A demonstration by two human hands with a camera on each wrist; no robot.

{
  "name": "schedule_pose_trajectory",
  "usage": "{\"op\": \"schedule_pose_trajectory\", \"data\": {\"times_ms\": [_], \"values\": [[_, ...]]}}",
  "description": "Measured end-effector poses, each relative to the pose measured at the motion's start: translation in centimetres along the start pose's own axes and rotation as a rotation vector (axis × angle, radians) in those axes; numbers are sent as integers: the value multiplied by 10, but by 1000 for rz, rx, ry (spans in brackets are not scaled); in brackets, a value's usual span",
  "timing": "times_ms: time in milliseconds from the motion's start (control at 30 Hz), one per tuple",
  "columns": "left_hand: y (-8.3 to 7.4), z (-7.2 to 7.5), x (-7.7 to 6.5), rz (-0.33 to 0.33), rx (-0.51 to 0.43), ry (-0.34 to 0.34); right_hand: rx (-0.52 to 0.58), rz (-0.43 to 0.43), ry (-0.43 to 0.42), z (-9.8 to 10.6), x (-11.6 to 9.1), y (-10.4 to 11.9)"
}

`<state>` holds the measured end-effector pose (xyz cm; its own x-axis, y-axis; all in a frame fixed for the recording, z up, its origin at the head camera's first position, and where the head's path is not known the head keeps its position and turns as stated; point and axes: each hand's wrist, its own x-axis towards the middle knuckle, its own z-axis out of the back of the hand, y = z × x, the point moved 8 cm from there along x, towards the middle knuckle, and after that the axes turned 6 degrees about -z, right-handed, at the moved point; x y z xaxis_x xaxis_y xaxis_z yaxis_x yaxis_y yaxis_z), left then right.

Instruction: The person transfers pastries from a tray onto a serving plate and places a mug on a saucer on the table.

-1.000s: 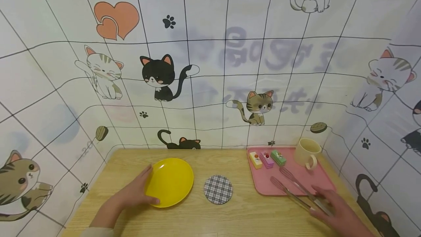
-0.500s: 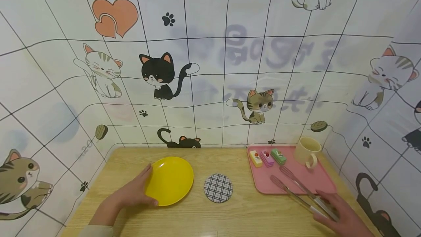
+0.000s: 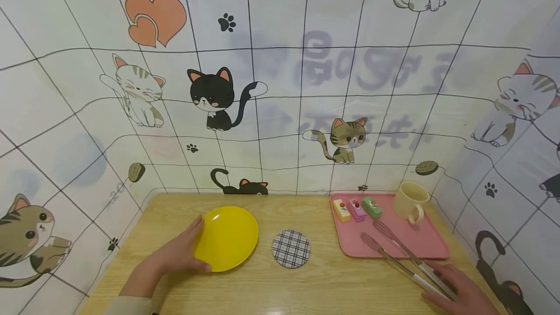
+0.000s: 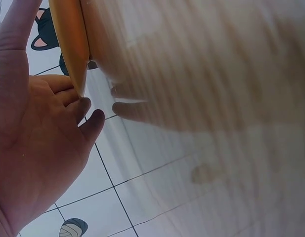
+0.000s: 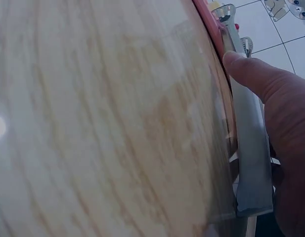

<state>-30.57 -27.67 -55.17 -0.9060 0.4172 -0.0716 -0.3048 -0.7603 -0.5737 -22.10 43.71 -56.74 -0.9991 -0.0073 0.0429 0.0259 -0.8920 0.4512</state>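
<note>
At the left of the table lies a yellow plate (image 3: 228,238). My left hand (image 3: 179,252) holds it by its left edge, thumb at the near side and fingers along the far side. The left wrist view has the plate (image 4: 70,39) edge-on, with fingertips right at its rim. To the right, a pair of metal tongs (image 3: 437,280) with whisk-like wire tips leans over the pink tray (image 3: 354,247). My right hand (image 3: 463,290) grips their pale handles near the rear end. In the right wrist view the thumb lies along one flat handle (image 5: 253,153).
A round checked coaster (image 3: 290,248) sits between plate and tray. The tray bears a yellow (image 3: 341,211), a pink (image 3: 356,210) and a green toy cake slice (image 3: 372,207), and a cream mug (image 3: 409,198). A cat-printed wall covering (image 3: 280,169) encloses the table's back and sides.
My right hand has slid back and to the right along the tongs' handles, toward their rear end. The tongs' tips, the left hand and the plate have stayed nearly in place.
</note>
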Motion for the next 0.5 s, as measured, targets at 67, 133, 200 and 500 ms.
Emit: {"op": "schedule_pose_trajectory", "data": {"times_ms": [67,133,200,500], "values": [[1,0,0,-5,-3,-3,-4,-14,10,0,0,-1],[1,1,0,-9,-7,-5,-17,-18,16,0,1,0],[1,1,0,-10,-8,-5,-26,-28,12,0,2,-1],[1,1,0,-32,-7,-12,-59,-57,-1,-5,4,-2]]}}
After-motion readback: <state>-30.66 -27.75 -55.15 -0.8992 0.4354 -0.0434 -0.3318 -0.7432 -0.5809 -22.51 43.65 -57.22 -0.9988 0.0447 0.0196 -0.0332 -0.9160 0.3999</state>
